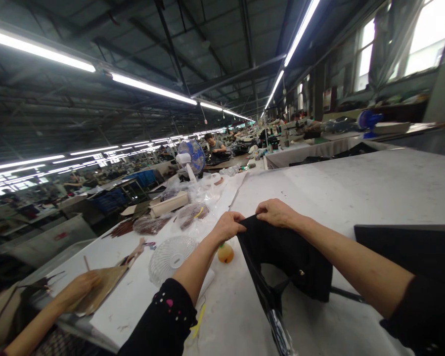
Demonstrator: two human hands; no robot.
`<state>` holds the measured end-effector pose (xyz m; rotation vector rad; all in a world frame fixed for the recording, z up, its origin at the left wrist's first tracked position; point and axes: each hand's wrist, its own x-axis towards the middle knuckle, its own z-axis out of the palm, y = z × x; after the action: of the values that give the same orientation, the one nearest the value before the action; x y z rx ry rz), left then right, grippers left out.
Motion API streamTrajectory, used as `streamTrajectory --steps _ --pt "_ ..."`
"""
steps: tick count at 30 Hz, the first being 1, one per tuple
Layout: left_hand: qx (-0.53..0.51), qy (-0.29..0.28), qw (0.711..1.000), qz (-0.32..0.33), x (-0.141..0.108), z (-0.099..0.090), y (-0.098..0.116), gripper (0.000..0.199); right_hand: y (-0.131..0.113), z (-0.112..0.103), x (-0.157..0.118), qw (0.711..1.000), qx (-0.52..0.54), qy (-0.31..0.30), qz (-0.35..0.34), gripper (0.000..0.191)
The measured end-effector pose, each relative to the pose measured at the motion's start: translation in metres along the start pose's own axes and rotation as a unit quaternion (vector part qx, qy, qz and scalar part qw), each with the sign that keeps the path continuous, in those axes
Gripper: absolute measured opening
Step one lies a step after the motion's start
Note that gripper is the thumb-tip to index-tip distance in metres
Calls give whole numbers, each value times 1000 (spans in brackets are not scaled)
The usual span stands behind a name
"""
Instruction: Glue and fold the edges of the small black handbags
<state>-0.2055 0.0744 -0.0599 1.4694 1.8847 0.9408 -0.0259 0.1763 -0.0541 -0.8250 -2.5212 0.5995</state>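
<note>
A black bag [292, 247] with a small gold-coloured metal fitting hangs tilted over the white table. My left hand [228, 226] pinches its upper left corner between thumb and fingers. A short way to the right, my right hand [276, 213] grips the top edge, fingers folded over the black material. A dark strap with clear plastic wrap [278, 329] on its lower end trails down toward the front of the table. The bag's far side is hidden. Just below my left wrist sits a small orange round object [226, 253].
A small white fan [172, 258] stands left of my left forearm. Further left, a co-worker's hand [83, 286] rests on a brown flat piece [106, 287]. Plastic-bagged brown parts [152, 223] and a blue fan [191, 157] lie beyond. A black panel [404, 252] is at right on the white table [356, 185].
</note>
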Motion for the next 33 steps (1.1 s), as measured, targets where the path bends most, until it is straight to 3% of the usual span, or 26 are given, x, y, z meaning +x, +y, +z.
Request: streamTrajectory --steps 6,10,17,23,30,33 --pt "-4 4 1000 8 -3 3 -1 21 0 0 -3 1000 -18 -8 3 26" --pt "13 1 1000 13 -4 4 2 20 -4 -1 -2 999 -38 -19 10 19" --pt "116 -7 993 26 -3 3 18 23 -8 0 -2 996 -76 -38 25 25" --pt "194 8 980 32 -6 7 30 30 -10 1 -5 995 -87 -33 23 26" --pt "274 61 958 59 -4 10 32 19 -13 0 -8 996 -84 -17 9 18" --pt "287 77 953 53 -3 12 31 18 -11 -1 -10 997 -74 -14 -8 24"
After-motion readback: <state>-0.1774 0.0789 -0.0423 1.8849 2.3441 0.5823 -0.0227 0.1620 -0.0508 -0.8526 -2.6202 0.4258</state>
